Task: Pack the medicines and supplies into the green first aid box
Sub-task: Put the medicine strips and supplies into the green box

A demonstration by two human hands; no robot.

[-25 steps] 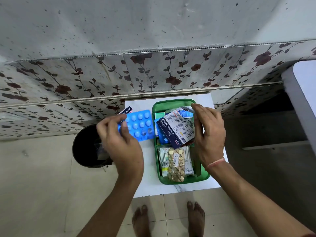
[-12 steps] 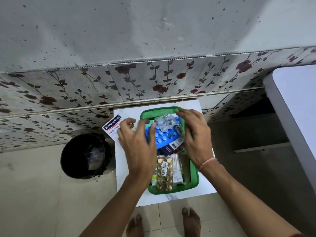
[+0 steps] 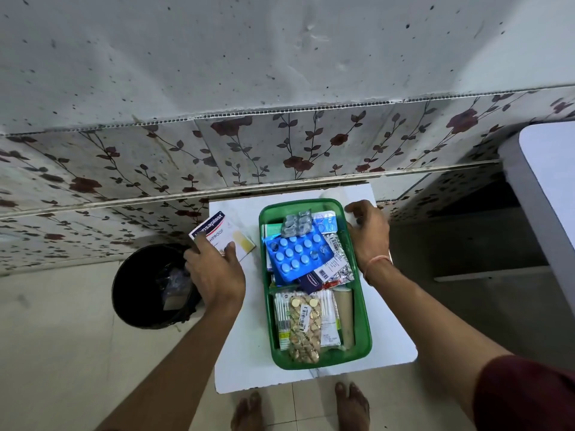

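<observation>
The green first aid box [image 3: 364, 331] stands on a small white table [image 3: 236, 353]. Inside lie a blue pill blister [image 3: 295, 255], a silver blister [image 3: 295, 224], a gold tablet strip [image 3: 304, 325], cotton buds and other packets. My left hand [image 3: 214, 269] grips a white Hansaplast plaster box [image 3: 214, 233] at the table's left edge, beside the green box. My right hand [image 3: 368, 233] rests on the green box's far right rim, fingers curled on it.
A black waste bin [image 3: 140, 287] with some rubbish stands on the floor left of the table. A flowered tile wall runs behind. A white surface [image 3: 547, 169] juts in at the right. Bare feet show below the table's near edge.
My left hand left the blue blister in the green box and moved left onto the plaster box. My right hand slid from the box's contents to its right rim.
</observation>
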